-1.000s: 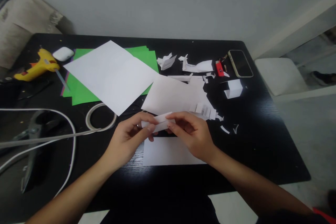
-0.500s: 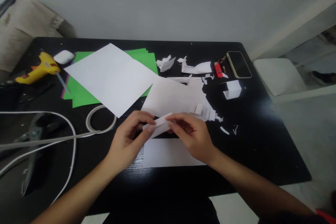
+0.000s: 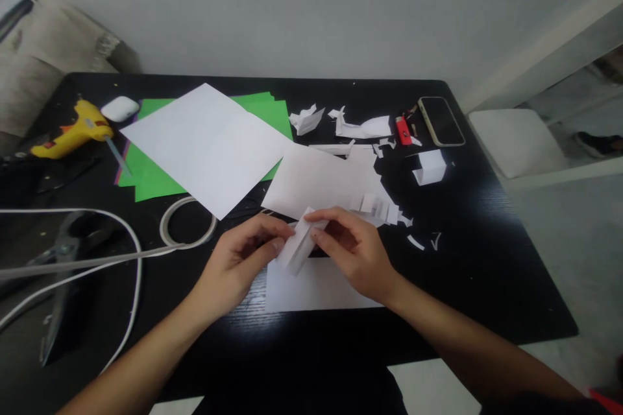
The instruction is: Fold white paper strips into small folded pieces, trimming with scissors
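No text is readable (the label [image 3: 89,122] on the glue gun [image 3: 73,135] is blurred).

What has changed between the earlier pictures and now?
The folded white paper has turned to a steeper slant, its left end swinging toward the person. The left hand and right hand both stay on it. The glue gun, green sheets and phone stay put.

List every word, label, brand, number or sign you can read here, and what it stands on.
None can be read.
Yellow plastic glue gun: a small pale label, too blurred to read.
Small red plastic lighter: a dark mark, too small to read.
Folded white paper piece being held: no writing visible.
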A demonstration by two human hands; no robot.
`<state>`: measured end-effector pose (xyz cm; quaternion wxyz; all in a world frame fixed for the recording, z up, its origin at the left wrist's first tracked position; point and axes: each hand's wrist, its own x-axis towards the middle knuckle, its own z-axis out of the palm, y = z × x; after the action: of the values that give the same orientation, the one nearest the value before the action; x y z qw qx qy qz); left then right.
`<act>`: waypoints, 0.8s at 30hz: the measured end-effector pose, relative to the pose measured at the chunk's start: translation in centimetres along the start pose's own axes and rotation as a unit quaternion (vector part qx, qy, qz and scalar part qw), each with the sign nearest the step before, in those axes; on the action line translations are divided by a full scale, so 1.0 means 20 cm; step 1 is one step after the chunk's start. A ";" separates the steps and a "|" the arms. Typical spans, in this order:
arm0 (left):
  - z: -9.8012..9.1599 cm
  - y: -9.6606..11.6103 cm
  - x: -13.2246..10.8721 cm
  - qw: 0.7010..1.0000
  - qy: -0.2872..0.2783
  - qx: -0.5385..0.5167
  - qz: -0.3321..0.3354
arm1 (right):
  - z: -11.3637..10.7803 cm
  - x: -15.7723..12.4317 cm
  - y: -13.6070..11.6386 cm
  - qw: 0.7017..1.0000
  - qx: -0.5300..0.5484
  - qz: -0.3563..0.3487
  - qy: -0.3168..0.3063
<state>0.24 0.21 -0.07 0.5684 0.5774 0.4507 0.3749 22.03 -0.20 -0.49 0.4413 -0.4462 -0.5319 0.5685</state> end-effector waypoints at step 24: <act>0.00 -0.07 0.00 0.990 0.020 0.055 0.126 | 0.01 -0.02 -0.01 0.995 0.001 0.011 -0.100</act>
<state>0.04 0.07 -1.43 0.4752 0.6523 0.4056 0.4292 22.01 -0.64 -0.25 0.3802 -0.3921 -0.5681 0.6157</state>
